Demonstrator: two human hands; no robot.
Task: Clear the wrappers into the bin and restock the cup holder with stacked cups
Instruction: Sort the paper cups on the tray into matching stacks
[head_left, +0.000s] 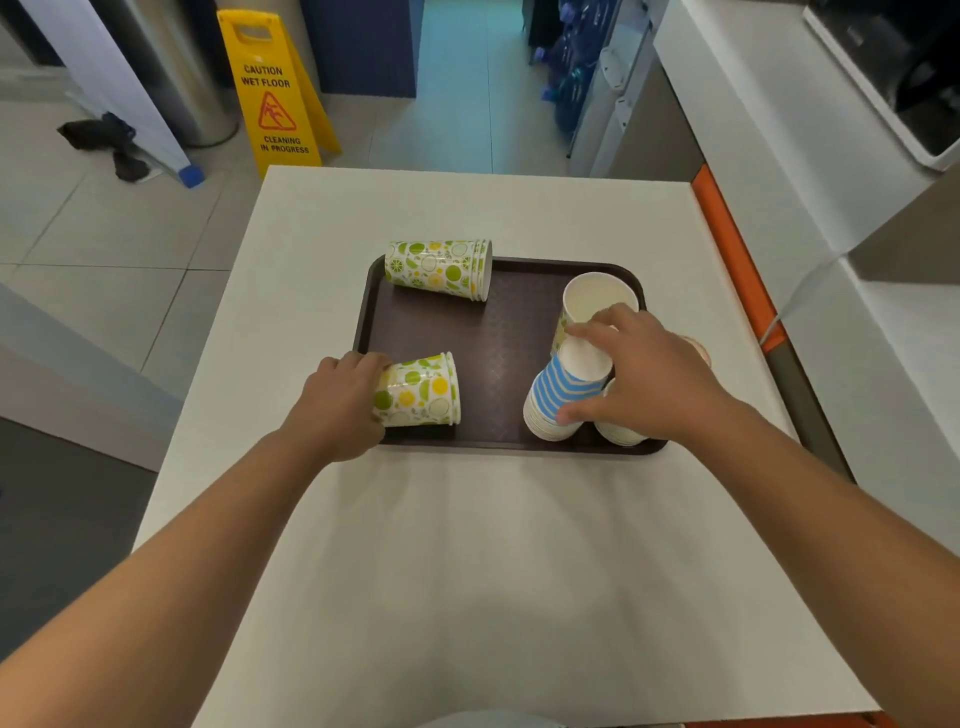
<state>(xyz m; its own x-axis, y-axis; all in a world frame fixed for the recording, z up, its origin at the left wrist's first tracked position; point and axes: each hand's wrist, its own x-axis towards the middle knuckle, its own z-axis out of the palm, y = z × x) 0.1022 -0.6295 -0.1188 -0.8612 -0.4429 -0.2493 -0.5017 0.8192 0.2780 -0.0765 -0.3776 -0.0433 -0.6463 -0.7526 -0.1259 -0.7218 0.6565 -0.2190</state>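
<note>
A person looks down at a white table (467, 545) with both bare forearms reaching forward onto a dark brown tray (498, 332) that lies in the middle of the table, nearer its far edge. The left hand (340, 402) is curled around the closed bottom end of a fruit-print cup stack (423, 389) lying on its side at the tray's near left corner, its open rims pointing toward the tray's centre. A second fruit-print stack (439, 268) lies on its side at the tray's far left corner, partly overhanging the far rim. The right hand (641, 371) is spread over a blue-striped cup stack (563, 397) standing upside down near the tray's near right corner; the thumb presses low on the stack's side while the fingers reach across its white top. Just beyond those fingers, an upright cup (597, 299) with a white inside stands at the tray's far right corner, touching or nearly touching the blue-striped stack. Under the right hand, another pale cup stack (618, 431) shows only its rims at the tray's near right corner. On the tiled floor past the table's far left corner stands a yellow wet floor sign (275, 93), with a dark cloth (106, 140) lying on the floor farther left. A white counter (779, 156) runs along the table's right side.
</note>
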